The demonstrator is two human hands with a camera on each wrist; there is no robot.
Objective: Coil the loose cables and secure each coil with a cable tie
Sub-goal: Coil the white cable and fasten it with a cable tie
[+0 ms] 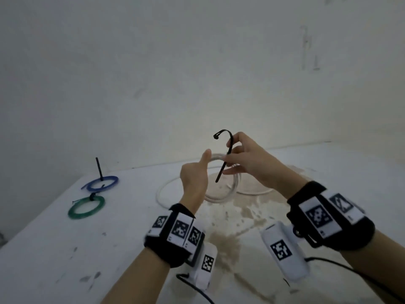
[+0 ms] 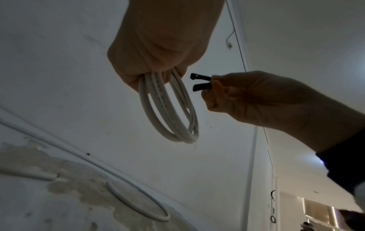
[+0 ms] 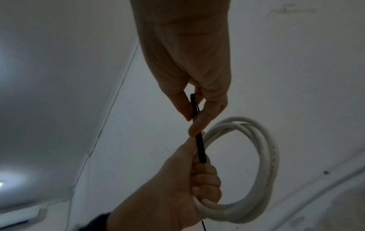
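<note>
My left hand (image 1: pixel 198 170) grips a white cable coil (image 1: pixel 221 197) of a few loops, held upright above the table; the same hand (image 2: pixel 156 62) and coil (image 2: pixel 169 112) show in the left wrist view. My right hand (image 1: pixel 232 154) pinches a bent black cable tie (image 1: pixel 224 163) right beside the coil's top. The tie's head curls over at the top and its tail points down. In the right wrist view the right hand's fingers (image 3: pixel 197 109) pinch the tie (image 3: pixel 199 145) just above the left hand (image 3: pixel 177 195) and the coil (image 3: pixel 262 150).
A blue coil (image 1: pixel 103 183) with an upright black tie and a green tied coil (image 1: pixel 86 207) lie at the table's far left. A loose stretch of white cable (image 1: pixel 163 189) lies on the white table (image 1: pixel 65 249) beneath my hands. A pale wall stands close behind.
</note>
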